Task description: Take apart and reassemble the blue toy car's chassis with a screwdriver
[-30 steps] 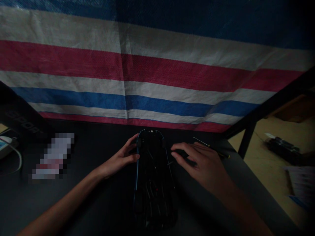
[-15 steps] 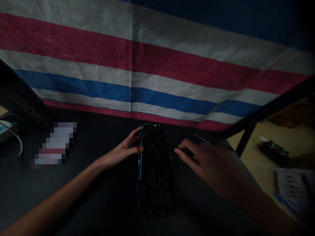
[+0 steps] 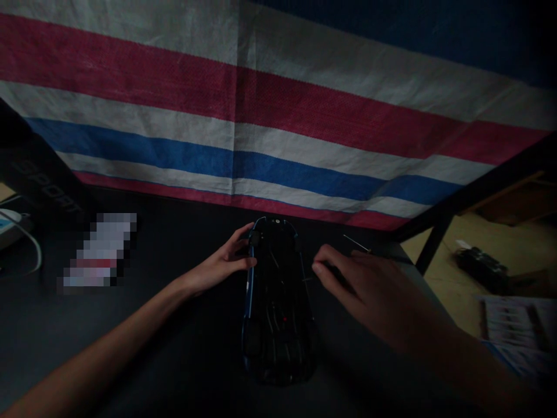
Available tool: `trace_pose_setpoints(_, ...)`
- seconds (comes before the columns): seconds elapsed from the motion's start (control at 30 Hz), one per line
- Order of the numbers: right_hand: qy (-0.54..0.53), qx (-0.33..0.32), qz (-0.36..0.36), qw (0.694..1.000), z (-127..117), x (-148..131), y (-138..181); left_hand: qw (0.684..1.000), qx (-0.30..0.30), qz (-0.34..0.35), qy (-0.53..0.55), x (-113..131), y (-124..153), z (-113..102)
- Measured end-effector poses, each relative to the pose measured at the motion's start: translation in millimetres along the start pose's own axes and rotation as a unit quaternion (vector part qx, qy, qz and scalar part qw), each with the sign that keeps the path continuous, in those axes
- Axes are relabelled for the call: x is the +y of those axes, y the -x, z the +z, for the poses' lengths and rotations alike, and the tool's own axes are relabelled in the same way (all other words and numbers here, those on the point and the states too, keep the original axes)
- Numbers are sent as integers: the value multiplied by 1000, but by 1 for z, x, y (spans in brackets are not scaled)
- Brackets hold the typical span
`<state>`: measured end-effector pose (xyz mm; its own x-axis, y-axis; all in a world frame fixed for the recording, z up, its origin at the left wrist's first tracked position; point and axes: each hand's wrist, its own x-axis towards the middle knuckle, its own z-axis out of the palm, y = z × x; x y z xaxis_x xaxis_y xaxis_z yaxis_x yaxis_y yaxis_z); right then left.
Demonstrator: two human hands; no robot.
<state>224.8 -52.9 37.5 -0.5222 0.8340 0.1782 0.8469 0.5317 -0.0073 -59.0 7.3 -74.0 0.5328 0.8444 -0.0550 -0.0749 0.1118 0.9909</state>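
Observation:
A dark toy car body (image 3: 276, 302) with a blue edge lies upside down, lengthwise, in the middle of the black table (image 3: 174, 348). My left hand (image 3: 220, 264) rests against its far left side, thumb and fingers touching the blue rim near a wheel. My right hand (image 3: 365, 287) lies just right of the car, fingers bent over a small dark object on the table that I cannot make out. A thin screwdriver (image 3: 359, 244) lies beyond my right hand.
A red, white and blue striped tarp (image 3: 261, 128) hangs behind the table. A black box (image 3: 39, 186) stands at the far left, with a blurred-out card (image 3: 100, 249) and a white cable (image 3: 26, 241) beside it. Past the table's right edge are floor items and papers (image 3: 517, 325).
The view has tilted down and shifted slightly, so the car and hands sit a little higher and further right. My right hand has drawn slightly closer to me. The left hand keeps its hold.

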Motion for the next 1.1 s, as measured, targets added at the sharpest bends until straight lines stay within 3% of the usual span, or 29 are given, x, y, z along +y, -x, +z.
trace_pose_setpoints(0.13,-48,-21,-49,997,-2,8,0,1000,0,-2,6,-2,1,0)
trace_pose_setpoints(0.33,12,-13,31,999,7,13,1,1000,3,-1,2,-4,0,0)
trace_pose_setpoints(0.47,-54,-9,-2,999,2,11,3,1000,2,-3,6,-2,0,0)
trace_pose_setpoints(0.57,-118,-49,44,991,0,14,0,1000,0,-9,-2,1,0,0)
trace_pose_setpoints(0.67,-203,-36,126,970,11,23,-6,1000,-1,-9,-5,0,0,-2)
trace_pose_setpoints(0.77,-351,-21,192,916,35,42,-10,1000,-3,-3,-2,-3,-1,-4)
trace_pose_setpoints(0.83,-390,32,212,896,49,60,-9,1000,-2,0,-1,-5,-1,-5)
trace_pose_setpoints(0.97,-333,77,227,912,59,93,5,1000,-4,-8,0,-5,-1,-4)
trace_pose_setpoints(1.1,-277,15,181,944,71,110,24,1000,-10,-8,-4,-5,-1,-6)
